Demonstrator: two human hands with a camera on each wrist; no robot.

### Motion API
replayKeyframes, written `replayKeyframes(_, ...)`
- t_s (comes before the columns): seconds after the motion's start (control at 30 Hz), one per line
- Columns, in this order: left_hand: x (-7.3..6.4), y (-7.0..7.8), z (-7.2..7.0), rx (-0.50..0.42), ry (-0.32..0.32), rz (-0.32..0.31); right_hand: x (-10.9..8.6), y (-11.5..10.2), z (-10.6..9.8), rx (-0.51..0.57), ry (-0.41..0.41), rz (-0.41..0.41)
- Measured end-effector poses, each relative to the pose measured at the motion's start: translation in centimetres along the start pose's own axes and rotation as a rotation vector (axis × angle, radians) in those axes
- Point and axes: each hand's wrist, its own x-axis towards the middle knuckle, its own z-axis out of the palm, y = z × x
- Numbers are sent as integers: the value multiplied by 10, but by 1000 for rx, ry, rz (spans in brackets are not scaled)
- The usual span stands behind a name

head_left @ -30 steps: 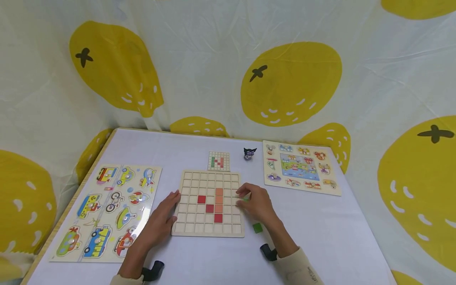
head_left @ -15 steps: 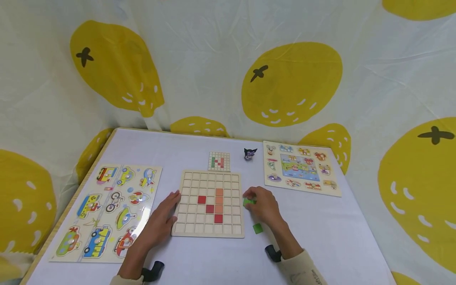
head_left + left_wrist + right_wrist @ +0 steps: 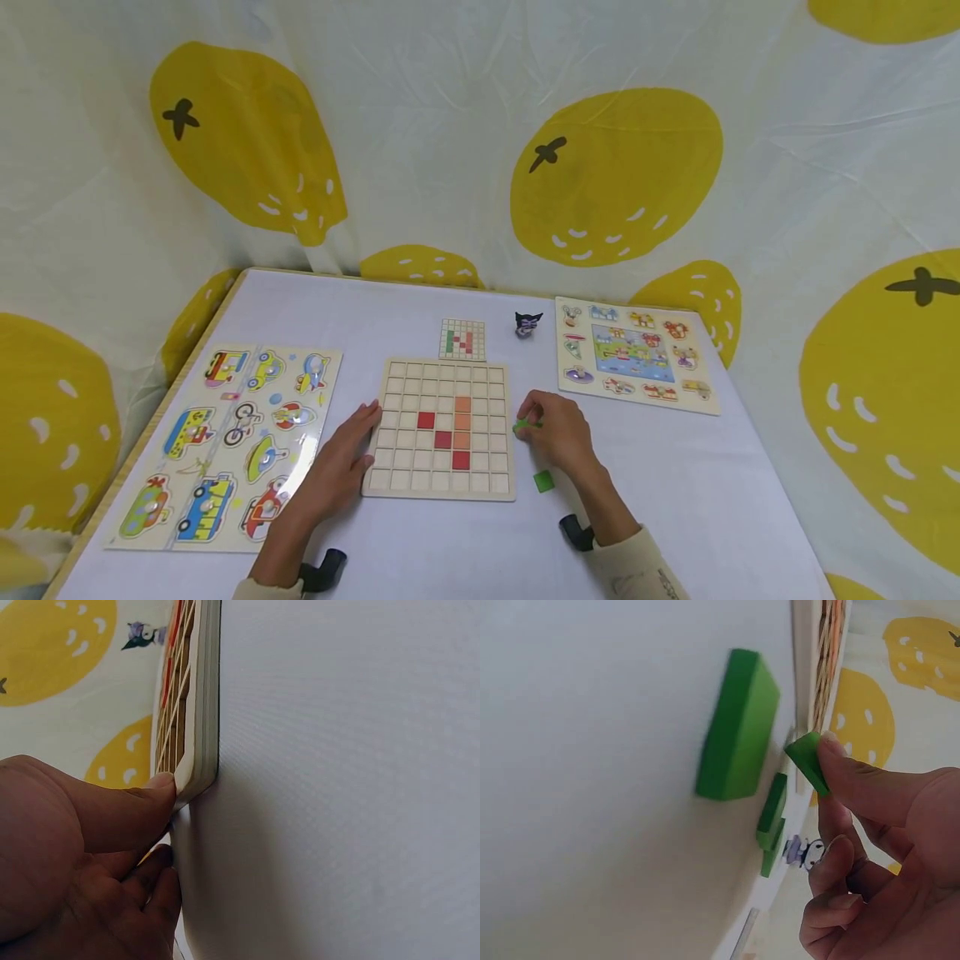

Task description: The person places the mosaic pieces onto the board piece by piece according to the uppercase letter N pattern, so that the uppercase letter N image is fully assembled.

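Observation:
Red square tiles [image 3: 443,439] and a column of orange tiles [image 3: 462,422] sit in cells of the wooden grid board [image 3: 401,459]. My left hand [image 3: 339,467] rests along the board's left edge; in the left wrist view its thumb [image 3: 124,810] touches the near corner. Right of the board, my right hand [image 3: 561,431] pinches a green square tile [image 3: 808,761] between thumb and fingertips, tilted. Another green tile [image 3: 543,481] lies on the table below that hand, and more green tiles [image 3: 772,814] lie beyond it in the right wrist view.
A small card [image 3: 462,340] with a coloured grid pattern lies just behind the board. A black-eared figurine [image 3: 527,323] stands at the back. Picture puzzles flank the board: a vehicle puzzle [image 3: 217,450] at left, another puzzle [image 3: 637,354] at back right.
My right hand has moved from the board's right edge slightly right, to the green tiles, and a green tile is now raised and tilted in its fingers. My left hand stays put.

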Motion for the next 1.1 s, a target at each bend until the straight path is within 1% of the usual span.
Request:
replayKeyframes(0.2, 0, -1, 0, 7, 3, -1, 0, -7, 1, 76, 25, -16)
replayKeyframes(0.33, 0, -1, 1, 10, 5, 6, 0, -17, 6, 128, 26, -20)
replayKeyframes(0.63, -1, -1, 2, 14, 12, 16, 3, -47, 18, 198, 9, -55)
replayKeyframes(0.87, -1, -1, 1, 15, 11, 8, 10, -67, 32, 238, -16, -74)
replayKeyframes(1.1, -2, -1, 1, 22, 34, 40, 19, -82, 46, 263, -44, -102)
